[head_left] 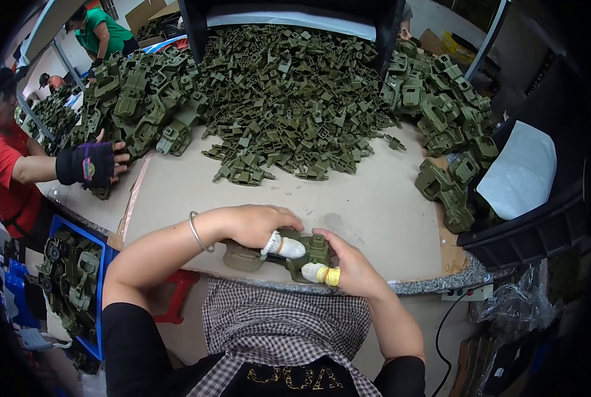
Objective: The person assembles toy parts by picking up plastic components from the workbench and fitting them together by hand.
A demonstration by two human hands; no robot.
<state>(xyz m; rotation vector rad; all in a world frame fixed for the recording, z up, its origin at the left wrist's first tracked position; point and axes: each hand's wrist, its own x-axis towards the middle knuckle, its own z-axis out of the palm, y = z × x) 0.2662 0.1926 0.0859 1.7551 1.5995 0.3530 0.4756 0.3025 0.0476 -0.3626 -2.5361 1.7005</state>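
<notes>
At the near edge of the table, both my hands are closed around an olive-green plastic toy vehicle body point(298, 265). My left hand point(263, 231) wraps over its left part, its thumb in a white cover pressing on top. My right hand point(353, 269) grips the right end, its thumb covered in white and yellow and pushing near a raised block. The undersides of the fingers are hidden behind the part. Beyond my hands lies a large heap of small olive-green plastic parts point(295, 99).
Larger green vehicle bodies point(136, 92) are piled at the left, more point(451, 119) at the right. A black crate point(527, 231) holds a white sheet point(521, 171). A blue bin point(99, 298) of assembled pieces stands lower left. A co-worker's gloved hand point(91, 164) reaches toward the left pile.
</notes>
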